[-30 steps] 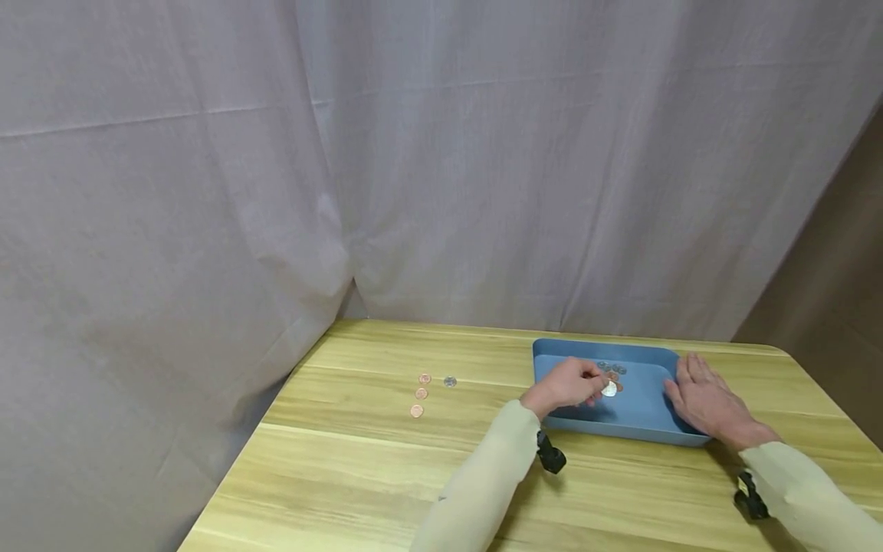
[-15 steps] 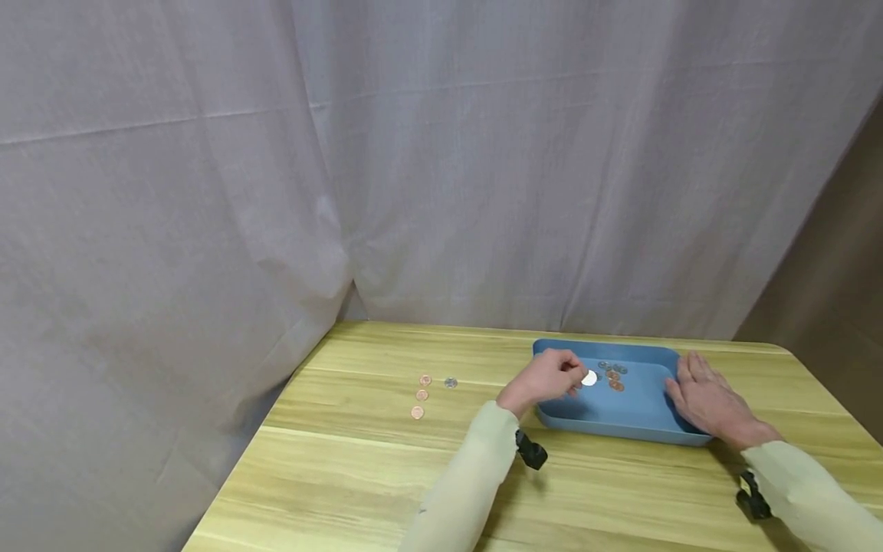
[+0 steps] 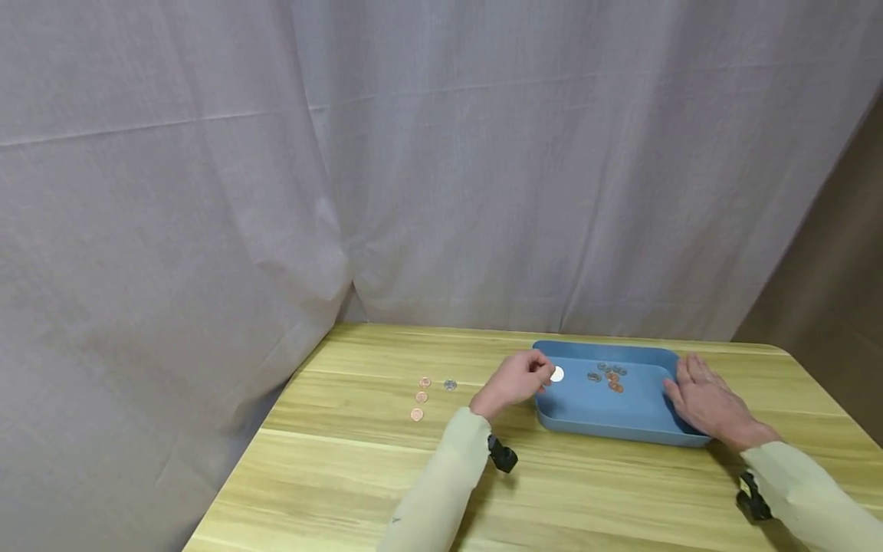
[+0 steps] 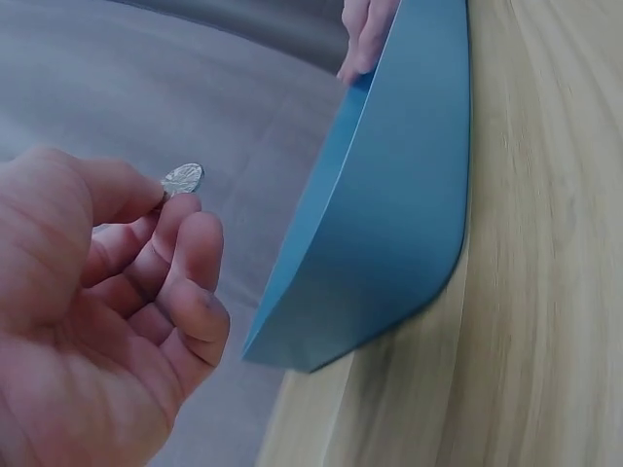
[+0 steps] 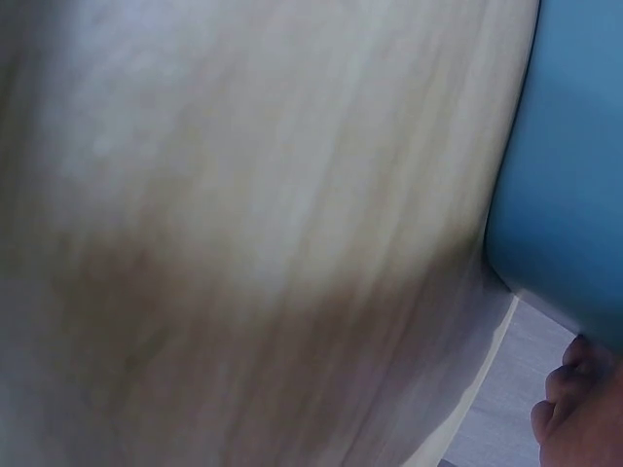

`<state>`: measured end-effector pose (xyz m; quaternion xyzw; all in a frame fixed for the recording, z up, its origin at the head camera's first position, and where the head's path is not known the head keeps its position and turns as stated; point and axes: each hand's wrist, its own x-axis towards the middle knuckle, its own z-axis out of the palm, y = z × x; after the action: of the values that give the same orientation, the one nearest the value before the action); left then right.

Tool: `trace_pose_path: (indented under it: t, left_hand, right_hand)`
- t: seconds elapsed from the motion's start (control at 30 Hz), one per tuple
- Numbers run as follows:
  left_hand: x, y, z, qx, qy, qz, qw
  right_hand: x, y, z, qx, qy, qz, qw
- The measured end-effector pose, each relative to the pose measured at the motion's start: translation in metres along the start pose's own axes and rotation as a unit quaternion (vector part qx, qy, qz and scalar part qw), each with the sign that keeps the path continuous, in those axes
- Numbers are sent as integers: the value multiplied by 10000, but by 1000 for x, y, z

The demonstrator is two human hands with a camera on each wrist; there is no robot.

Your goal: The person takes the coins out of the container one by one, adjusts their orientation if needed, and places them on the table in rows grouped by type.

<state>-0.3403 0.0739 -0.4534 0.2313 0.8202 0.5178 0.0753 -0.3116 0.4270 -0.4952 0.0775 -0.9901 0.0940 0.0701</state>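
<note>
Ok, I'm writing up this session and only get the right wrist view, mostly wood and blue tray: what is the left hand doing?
Observer: The left hand pinches a silver-coloured coin with thumb and fingers.
Operator: And is anything lying inside the blue tray? I see only its outside.
Observer: Yes, a loose cluster of copper- and silver-coloured coins lies on its floor.
Operator: Any coins out on the wooden table?
Observer: Four, left of the tray in the head view: three copper-coloured coins and a lone silver-coloured one.
</note>
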Motion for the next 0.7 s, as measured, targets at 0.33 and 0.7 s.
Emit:
trace_pose_path:
  t: [0.33, 0.7]
  left_hand:
    - [-6, -13, -19, 257, 14, -8, 9997]
    - [-21, -26, -44, 551, -52, -238, 9982]
  right_hand:
    - [-1, -1, -2, -74, -26, 57, 10000]
    - [0, -1, -1, -61, -14, 18, 10000]
